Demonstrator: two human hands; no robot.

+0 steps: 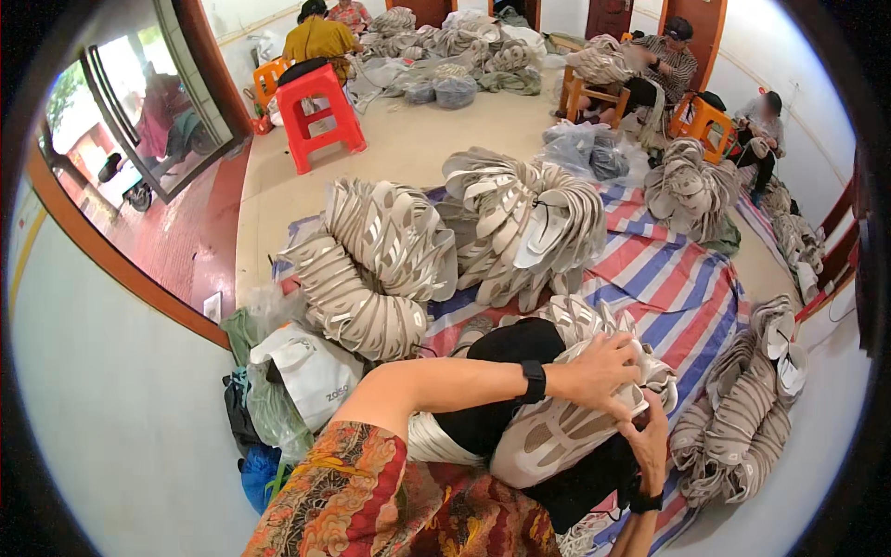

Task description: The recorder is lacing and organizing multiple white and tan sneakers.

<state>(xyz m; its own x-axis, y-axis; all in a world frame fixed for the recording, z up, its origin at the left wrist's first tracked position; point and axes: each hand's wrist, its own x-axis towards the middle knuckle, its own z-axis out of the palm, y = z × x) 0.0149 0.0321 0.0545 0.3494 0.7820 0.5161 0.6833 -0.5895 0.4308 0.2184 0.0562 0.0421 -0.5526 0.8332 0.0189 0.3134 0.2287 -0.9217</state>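
A beige and white shoe upper [548, 436] lies across my black-trousered lap with its toe toward me. From above, my left hand [599, 373] wraps over its far end, thumb pressed near the edge. Below it my right hand [650, 436] grips the same end, its fingertips close to the left thumb. What lies between the fingertips is too small to make out. More shoe uppers [589, 320] are bunched just beyond my left hand. Each wrist carries a black band.
Tied bundles of uppers [529, 218] [371, 269] lie ahead on a striped sheet [668, 269], with another bundle [742, 418] at right. A white bag [311, 371] sits left. Beyond are a red stool [317, 116], seated people [320, 39] and an open doorway [158, 186].
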